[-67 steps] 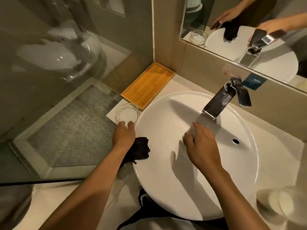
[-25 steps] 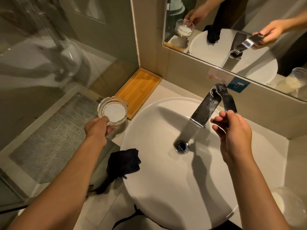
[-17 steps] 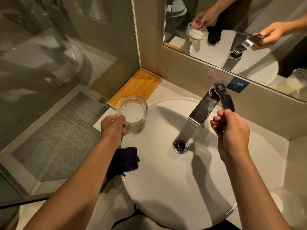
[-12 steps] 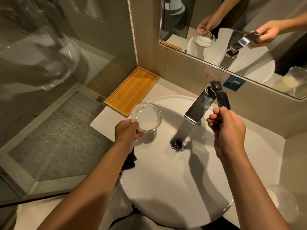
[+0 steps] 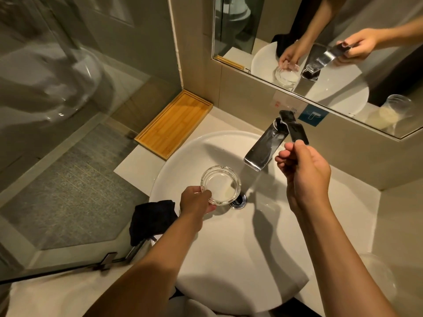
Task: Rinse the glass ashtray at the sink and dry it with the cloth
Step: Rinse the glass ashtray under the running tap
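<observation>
The round clear glass ashtray [image 5: 220, 185] hangs level over the white basin [image 5: 229, 259], just left of the drain [image 5: 239, 201]. My left hand [image 5: 195, 203] grips its near rim. My right hand [image 5: 304, 172] pinches the end of the chrome tap's lever [image 5: 297, 132]. The tap spout [image 5: 263, 149] points down into the basin, right of the ashtray; I cannot tell whether water runs. A dark cloth [image 5: 152, 219] lies bunched on the basin's left edge, beside my left forearm.
A bamboo tray [image 5: 174, 124] sits on the counter in the back left corner. A mirror [image 5: 320, 53] runs above the tap. A clear cup [image 5: 377, 275] stands at the right edge. A glass shower panel [image 5: 68, 133] borders the counter's left side.
My left hand lifted the ashtray off the counter and carried it right, over the basin near the drain. My right hand rose from the basin to the tap lever and stays there.
</observation>
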